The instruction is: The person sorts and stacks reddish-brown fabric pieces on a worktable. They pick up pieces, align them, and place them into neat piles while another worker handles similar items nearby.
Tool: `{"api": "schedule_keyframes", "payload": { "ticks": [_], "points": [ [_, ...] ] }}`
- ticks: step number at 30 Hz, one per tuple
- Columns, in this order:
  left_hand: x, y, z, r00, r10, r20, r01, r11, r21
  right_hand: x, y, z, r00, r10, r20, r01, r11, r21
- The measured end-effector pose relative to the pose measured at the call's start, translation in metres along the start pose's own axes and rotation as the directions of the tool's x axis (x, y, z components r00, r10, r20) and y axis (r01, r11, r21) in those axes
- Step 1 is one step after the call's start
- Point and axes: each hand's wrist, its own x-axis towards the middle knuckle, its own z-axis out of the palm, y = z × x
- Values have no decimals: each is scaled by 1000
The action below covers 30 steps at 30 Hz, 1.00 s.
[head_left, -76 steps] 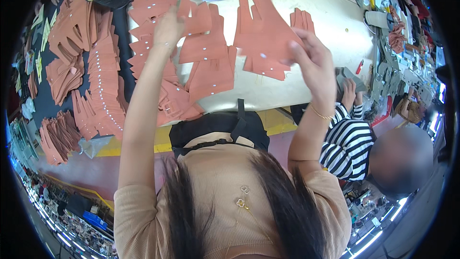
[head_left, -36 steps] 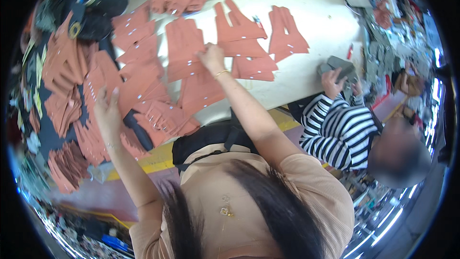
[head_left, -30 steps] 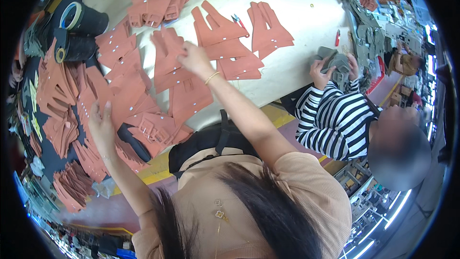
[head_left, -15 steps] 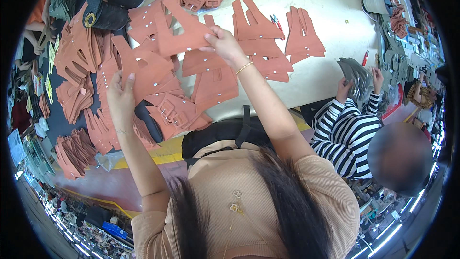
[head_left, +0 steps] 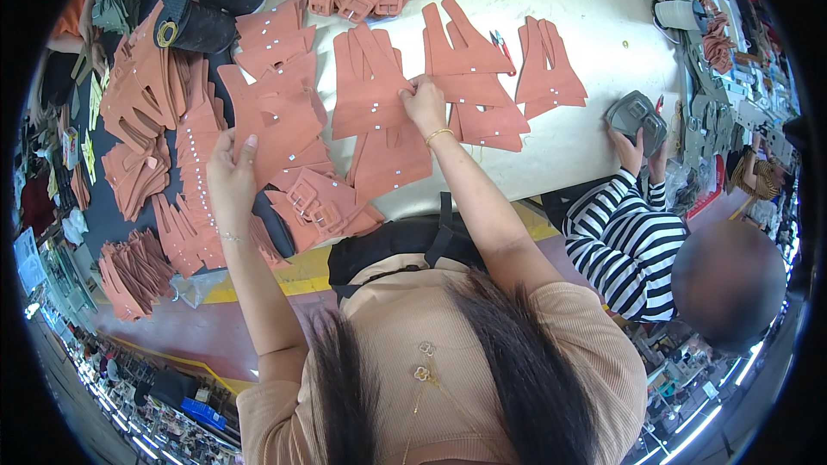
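Observation:
My left hand (head_left: 233, 174) grips the lower left edge of a rust-coloured forked cut piece (head_left: 277, 131), thumb on top and fingers underneath. That piece lies over other rust pieces of the same kind. To its right, my right hand (head_left: 425, 106) is closed at the right edge of another forked cut piece (head_left: 369, 103), which lies flat on a small pile with its prongs pointing away from me. Small white marks dot the pieces' edges. Below my hands, a bundle of rust pieces with covered buckles (head_left: 312, 207) rests near the table's front edge.
More forked pieces (head_left: 467, 52) and red-handled snips (head_left: 502, 52) lie to the right on the pale table (head_left: 594, 43). Black cylinders with tape rolls (head_left: 200, 30) stand at the far left, beside stacked rust pieces (head_left: 142, 95). A person in stripes (head_left: 622, 241) at right handles grey pieces (head_left: 636, 116).
My right hand has brought its forked piece down from the raised position onto the middle pile, moving right and nearer. The left hand shifted slightly right. The person at right turned the grey pieces.

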Motion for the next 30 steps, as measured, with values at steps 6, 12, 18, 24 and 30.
{"api": "schedule_keyframes", "payload": {
  "ticks": [6, 12, 18, 24, 30],
  "points": [
    [1, 1, 8, 1000, -12, 22, 11, 1000, 8, -8, -12, -3, 975, -176, -138, 170, 984, -56],
    [1, 1, 13, 999, 42, -19, -41, 997, 68, -11, -38, -8, 985, -171, -38, 174, 982, 76],
    [6, 3, 15, 999, 28, 46, -28, 1000, 6, -8, -60, -99, 963, -263, -63, 270, 935, 231],
    [10, 7, 32, 992, 55, 113, -54, 998, -13, 10, -30, -240, 965, -229, -131, 242, 965, 97],
    [16, 17, 46, 987, 15, 162, -19, 1000, 24, 38, 6, -296, 966, -209, -153, 258, 833, 489]
  ]
}}
